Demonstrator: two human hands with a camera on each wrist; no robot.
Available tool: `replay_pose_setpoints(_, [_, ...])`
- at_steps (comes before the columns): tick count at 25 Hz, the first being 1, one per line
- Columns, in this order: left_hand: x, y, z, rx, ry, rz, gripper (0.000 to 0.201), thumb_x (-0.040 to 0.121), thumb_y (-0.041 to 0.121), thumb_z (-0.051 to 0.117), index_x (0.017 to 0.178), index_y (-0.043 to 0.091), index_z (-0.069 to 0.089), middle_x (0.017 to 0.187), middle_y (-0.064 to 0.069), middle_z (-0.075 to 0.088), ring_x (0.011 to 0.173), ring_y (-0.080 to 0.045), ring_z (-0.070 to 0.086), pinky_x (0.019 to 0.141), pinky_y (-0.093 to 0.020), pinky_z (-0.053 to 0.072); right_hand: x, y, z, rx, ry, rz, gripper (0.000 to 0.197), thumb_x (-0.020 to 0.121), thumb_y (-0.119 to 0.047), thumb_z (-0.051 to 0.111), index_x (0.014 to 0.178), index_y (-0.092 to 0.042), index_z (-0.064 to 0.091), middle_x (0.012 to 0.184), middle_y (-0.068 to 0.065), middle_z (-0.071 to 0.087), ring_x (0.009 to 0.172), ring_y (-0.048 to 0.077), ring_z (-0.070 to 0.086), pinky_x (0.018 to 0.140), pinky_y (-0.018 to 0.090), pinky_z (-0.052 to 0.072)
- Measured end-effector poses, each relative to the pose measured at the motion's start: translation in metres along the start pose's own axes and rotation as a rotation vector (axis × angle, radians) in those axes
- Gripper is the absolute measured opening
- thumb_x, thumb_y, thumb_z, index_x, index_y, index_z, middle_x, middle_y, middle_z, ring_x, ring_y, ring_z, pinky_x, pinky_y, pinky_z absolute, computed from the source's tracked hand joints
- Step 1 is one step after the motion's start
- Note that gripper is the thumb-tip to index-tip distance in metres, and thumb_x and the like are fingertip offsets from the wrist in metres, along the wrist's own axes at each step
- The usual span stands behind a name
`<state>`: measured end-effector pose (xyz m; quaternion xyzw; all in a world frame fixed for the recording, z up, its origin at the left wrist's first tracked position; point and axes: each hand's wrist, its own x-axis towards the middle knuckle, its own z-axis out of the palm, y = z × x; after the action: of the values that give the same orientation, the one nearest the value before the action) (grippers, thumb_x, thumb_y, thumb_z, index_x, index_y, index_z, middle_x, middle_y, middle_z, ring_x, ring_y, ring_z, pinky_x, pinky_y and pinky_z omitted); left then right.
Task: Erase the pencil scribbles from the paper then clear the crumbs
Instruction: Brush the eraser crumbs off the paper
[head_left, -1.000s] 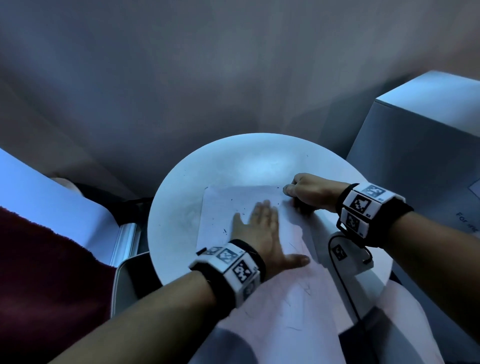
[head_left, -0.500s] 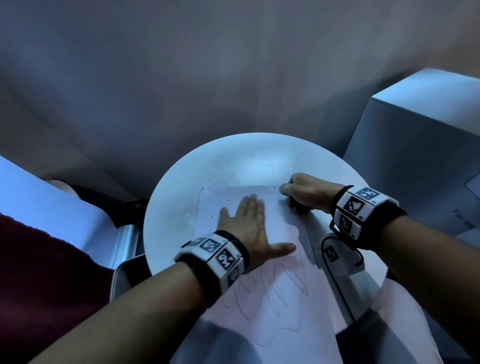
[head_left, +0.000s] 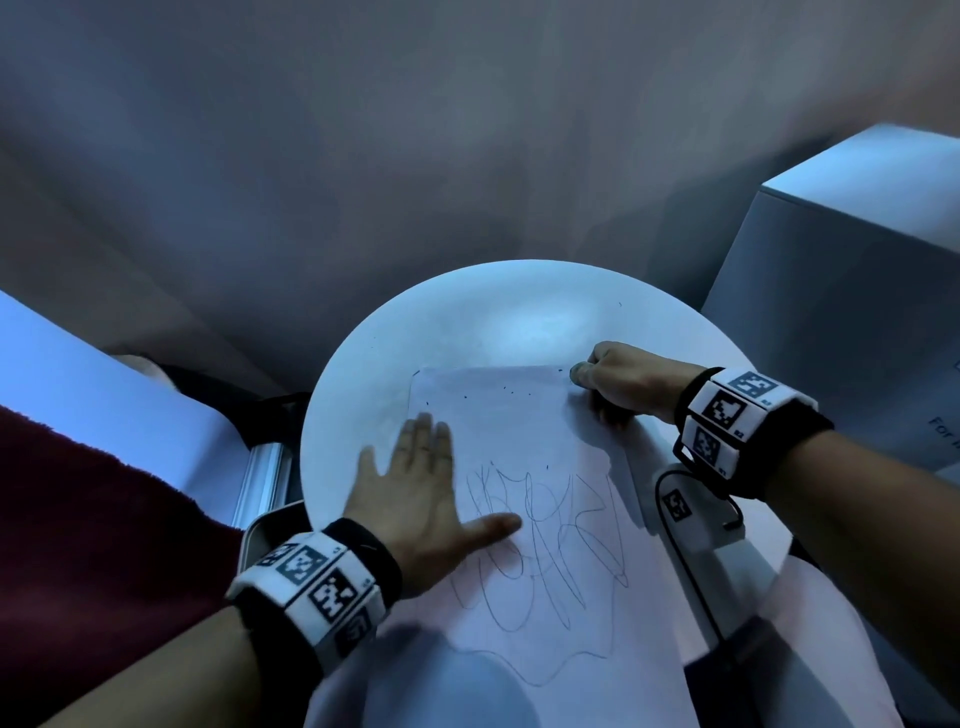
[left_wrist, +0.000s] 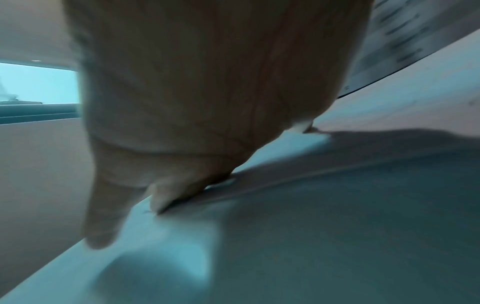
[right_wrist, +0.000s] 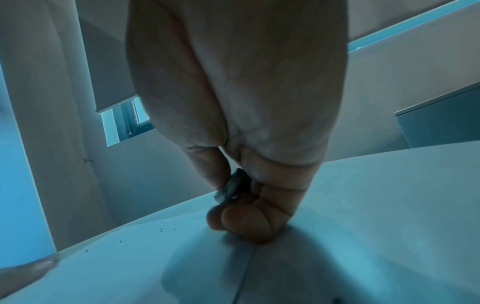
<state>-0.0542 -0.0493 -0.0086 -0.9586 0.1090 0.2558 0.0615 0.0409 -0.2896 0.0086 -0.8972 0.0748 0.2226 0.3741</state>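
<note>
A white sheet of paper (head_left: 514, 431) lies on the round white table (head_left: 519, 312), its near end hanging over the table edge. Pencil scribbles (head_left: 545, 540) cover its middle and near part. Small dark crumbs (head_left: 511, 392) dot the far end of the paper. My left hand (head_left: 415, 493) lies flat on the paper's left edge, fingers straight, thumb pointing at the scribbles. My right hand (head_left: 618, 379) sits at the paper's far right corner, pinching a small grey eraser (right_wrist: 230, 188) between thumb and curled fingers.
A pale box (head_left: 857, 322) stands to the right of the table. A small tagged device with a black cable (head_left: 696, 519) lies on the table under my right wrist. A dark red cloth (head_left: 78, 545) and a metal frame (head_left: 265, 488) are at the left.
My left hand slid left and toward me across the paper, uncovering the scribbles. The right hand stayed at the far right corner.
</note>
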Motion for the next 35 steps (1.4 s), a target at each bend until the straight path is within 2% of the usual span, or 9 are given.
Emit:
replay_pose_setpoints(2, [-0.004, -0.001, -0.004, -0.002, 0.018, -0.034, 0.125, 0.065, 0.095, -0.001, 0.154, 0.010, -0.024, 0.160, -0.007, -0.032, 0.151, -0.019, -0.025, 0.121, -0.057, -0.004, 0.001, 0.001, -0.001, -0.010, 0.000, 0.000, 0.039, 0.098, -0.015, 0.043, 0.062, -0.001, 0.053, 0.062, 0.019, 0.060, 0.050, 0.026, 0.053, 0.056, 0.028, 0.043])
replay_pose_setpoints(7, [-0.011, 0.067, -0.003, 0.017, 0.003, 0.422, 0.108, 0.082, 0.089, 0.016, 0.156, 0.021, -0.020, 0.157, 0.003, -0.034, 0.149, -0.014, -0.026, 0.120, -0.057, -0.005, -0.003, -0.003, 0.000, -0.004, 0.013, -0.001, 0.029, 0.099, -0.014, 0.043, 0.077, 0.002, 0.053, 0.069, 0.022, 0.059, 0.051, 0.026, 0.051, 0.052, 0.027, 0.042])
replay_pose_setpoints(9, [-0.005, 0.052, 0.000, 0.042, 0.020, 0.321, 0.112, 0.080, 0.090, 0.015, 0.155, 0.016, -0.022, 0.159, -0.002, -0.032, 0.150, -0.015, -0.026, 0.120, -0.058, -0.003, -0.004, -0.004, 0.000, -0.011, 0.008, -0.002, 0.028, 0.100, -0.014, 0.042, 0.080, 0.003, 0.053, 0.072, 0.022, 0.060, 0.053, 0.026, 0.051, 0.053, 0.027, 0.042])
replay_pose_setpoints(13, [0.002, 0.000, -0.013, 0.037, -0.010, -0.098, 0.127, 0.067, 0.095, 0.004, 0.156, 0.007, -0.017, 0.165, -0.010, -0.022, 0.154, -0.022, -0.015, 0.121, -0.059, 0.003, -0.004, -0.001, -0.002, -0.016, 0.000, -0.001, 0.030, 0.099, -0.016, 0.043, 0.079, 0.003, 0.054, 0.074, 0.024, 0.061, 0.055, 0.027, 0.054, 0.057, 0.030, 0.044])
replay_pose_setpoints(14, [0.009, 0.001, -0.021, 0.026, 0.006, -0.094, 0.126, 0.069, 0.095, 0.006, 0.157, 0.007, -0.014, 0.166, -0.010, -0.020, 0.154, -0.022, -0.012, 0.121, -0.058, 0.003, -0.003, -0.002, -0.001, -0.020, -0.001, 0.003, 0.030, 0.099, -0.016, 0.043, 0.078, 0.003, 0.055, 0.073, 0.024, 0.061, 0.055, 0.028, 0.054, 0.058, 0.030, 0.045])
replay_pose_setpoints(19, [0.050, 0.056, -0.044, 0.036, 0.069, 0.334, 0.106, 0.085, 0.087, 0.021, 0.159, 0.020, -0.014, 0.166, 0.004, -0.023, 0.153, -0.012, -0.015, 0.122, -0.056, 0.000, -0.002, -0.003, 0.001, -0.014, -0.006, 0.003, 0.038, 0.101, -0.017, 0.041, 0.070, 0.001, 0.053, 0.065, 0.019, 0.057, 0.052, 0.026, 0.051, 0.052, 0.028, 0.042])
replay_pose_setpoints(25, [0.051, 0.006, -0.032, 0.012, 0.030, -0.047, 0.115, 0.080, 0.090, 0.011, 0.157, 0.009, -0.017, 0.166, -0.005, -0.021, 0.153, -0.016, -0.015, 0.121, -0.057, 0.000, -0.007, -0.003, -0.001, 0.006, 0.000, 0.003, 0.029, 0.102, -0.017, 0.042, 0.085, 0.003, 0.053, 0.077, 0.024, 0.060, 0.055, 0.026, 0.052, 0.052, 0.028, 0.043])
replay_pose_setpoints(31, [0.053, 0.050, -0.032, -0.021, 0.077, 0.247, 0.105, 0.085, 0.087, 0.015, 0.158, 0.018, -0.016, 0.165, 0.002, -0.023, 0.152, -0.010, -0.017, 0.121, -0.056, -0.002, -0.004, -0.004, 0.001, -0.007, 0.005, -0.001, 0.033, 0.103, -0.019, 0.042, 0.080, 0.002, 0.053, 0.069, 0.019, 0.059, 0.054, 0.025, 0.052, 0.052, 0.027, 0.043])
replay_pose_setpoints(35, [0.043, 0.007, -0.022, -0.022, 0.057, 0.006, 0.113, 0.080, 0.091, 0.010, 0.157, 0.013, -0.019, 0.164, -0.001, -0.024, 0.153, -0.014, -0.016, 0.121, -0.058, 0.000, -0.003, -0.002, 0.000, -0.004, 0.006, -0.003, 0.030, 0.101, -0.017, 0.043, 0.082, 0.003, 0.054, 0.075, 0.023, 0.061, 0.057, 0.028, 0.054, 0.054, 0.028, 0.043])
